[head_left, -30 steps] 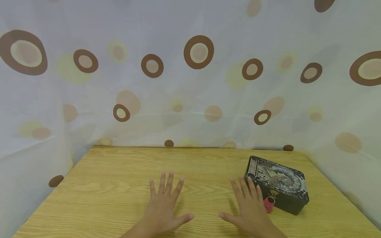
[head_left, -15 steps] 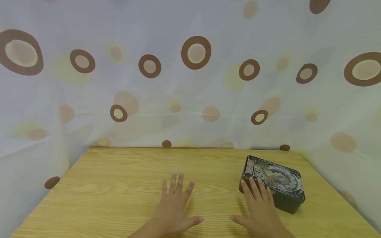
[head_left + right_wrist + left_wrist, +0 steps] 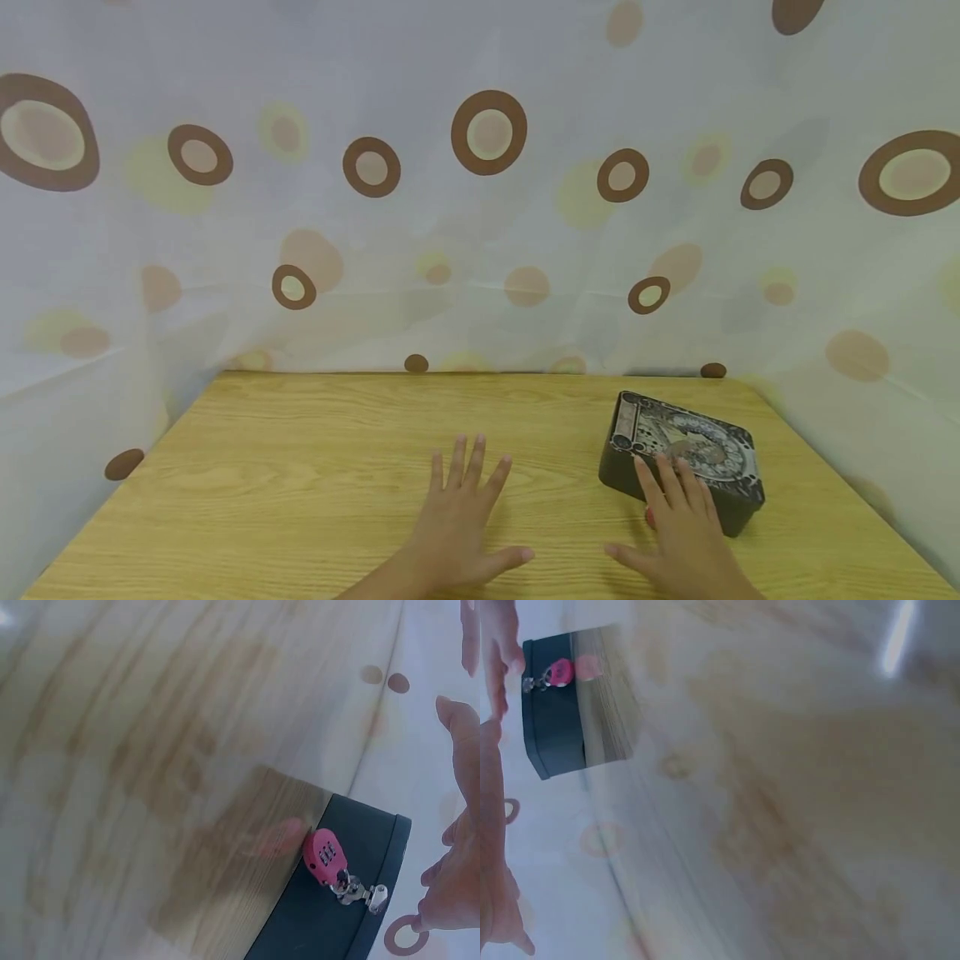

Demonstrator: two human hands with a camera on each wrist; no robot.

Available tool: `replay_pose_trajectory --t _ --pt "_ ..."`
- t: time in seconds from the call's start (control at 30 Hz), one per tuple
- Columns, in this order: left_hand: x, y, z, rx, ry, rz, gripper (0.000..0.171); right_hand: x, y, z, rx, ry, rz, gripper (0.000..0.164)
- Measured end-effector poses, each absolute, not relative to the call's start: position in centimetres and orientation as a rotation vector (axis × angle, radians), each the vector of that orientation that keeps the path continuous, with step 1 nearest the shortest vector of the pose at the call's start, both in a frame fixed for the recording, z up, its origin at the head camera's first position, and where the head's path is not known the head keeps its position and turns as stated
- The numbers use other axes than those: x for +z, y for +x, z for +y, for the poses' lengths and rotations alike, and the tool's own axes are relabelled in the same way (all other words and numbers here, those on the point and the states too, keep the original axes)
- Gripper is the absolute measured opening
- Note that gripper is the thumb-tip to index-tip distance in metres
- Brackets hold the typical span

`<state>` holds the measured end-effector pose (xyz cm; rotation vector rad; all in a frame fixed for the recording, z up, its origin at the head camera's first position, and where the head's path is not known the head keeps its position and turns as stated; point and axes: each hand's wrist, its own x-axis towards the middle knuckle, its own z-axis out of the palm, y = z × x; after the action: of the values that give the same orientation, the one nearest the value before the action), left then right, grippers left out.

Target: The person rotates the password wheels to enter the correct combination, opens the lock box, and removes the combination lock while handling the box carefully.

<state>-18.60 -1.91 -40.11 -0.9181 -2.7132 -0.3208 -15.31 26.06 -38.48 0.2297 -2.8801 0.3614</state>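
Backdrop (image 3: 420,208): spotted cloth behind a wood-grain table (image 3: 270,467).
Left hand (image 3: 456,527): lower centre, fingers spread wide, holding nothing.
Padlock (image 3: 326,856): pink, on the clasp (image 3: 377,898).
Box (image 3: 693,440): right of frame, closed, contents hidden; probably stiff, slick, light tin, best held by its short ends.
Right hand (image 3: 686,533): lower right, fingers fanned, gripping nothing.

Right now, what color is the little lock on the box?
Pink; the right wrist view shows it best.
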Motion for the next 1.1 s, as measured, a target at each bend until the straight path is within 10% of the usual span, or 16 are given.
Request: replay_pose_trajectory --t 1.1 --pt "-39.6 -19.7 4.4 -0.221 -1.011 -2.702 0.088 -39.8 -15.1 31.5 0.14 0.183 -2.82 0.108"
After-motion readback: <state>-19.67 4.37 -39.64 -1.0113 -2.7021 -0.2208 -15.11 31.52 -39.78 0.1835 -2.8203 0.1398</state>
